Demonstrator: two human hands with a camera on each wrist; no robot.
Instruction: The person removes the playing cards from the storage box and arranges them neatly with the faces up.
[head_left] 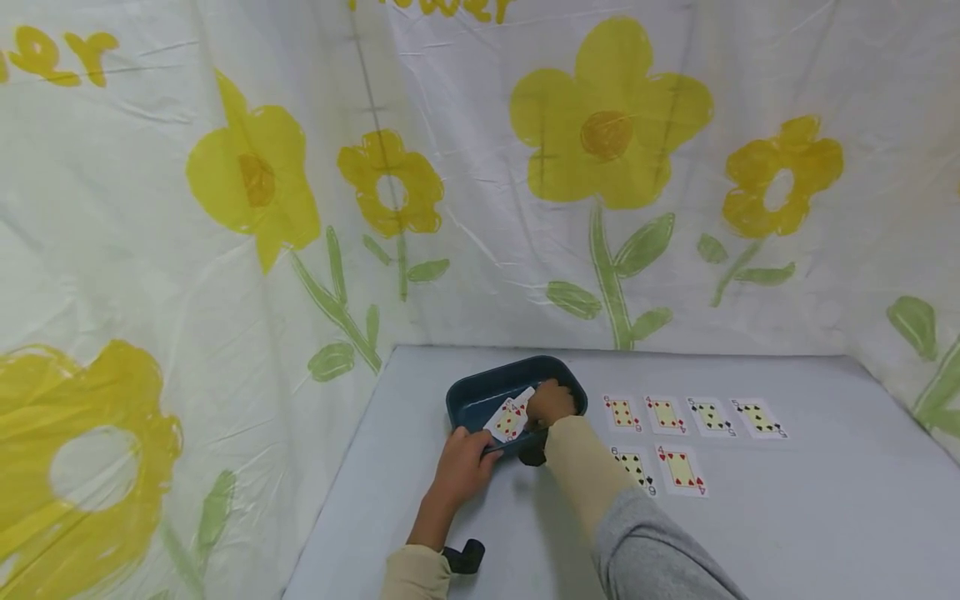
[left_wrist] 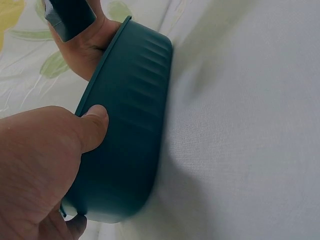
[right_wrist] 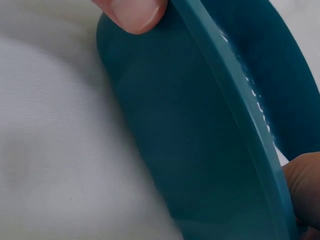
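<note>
A dark teal tray (head_left: 459, 398) stands on the table with playing cards (head_left: 506, 423) in it, the top one with red pips. My left hand (head_left: 462, 468) grips the tray's near left corner. In the left wrist view its thumb (left_wrist: 95, 125) lies flat on the outer wall, with the other fingers at the rim. My right hand (head_left: 551, 404) reaches into the tray's right side, knuckles up, overlapping the cards' edge. Its fingertips are hidden, and I cannot tell whether they pinch a card. The right wrist view has part of this hand (right_wrist: 304, 187) inside the rim, beside a white edge.
Right of the tray, playing cards lie face up in two rows. The back row has a six of diamonds (head_left: 622, 413), a four of diamonds (head_left: 665, 415) and two black fives (head_left: 759, 418). In front lie a black six (head_left: 634, 468) and a red four (head_left: 682, 471). A flower-painted sheet (head_left: 480, 283) hangs behind.
</note>
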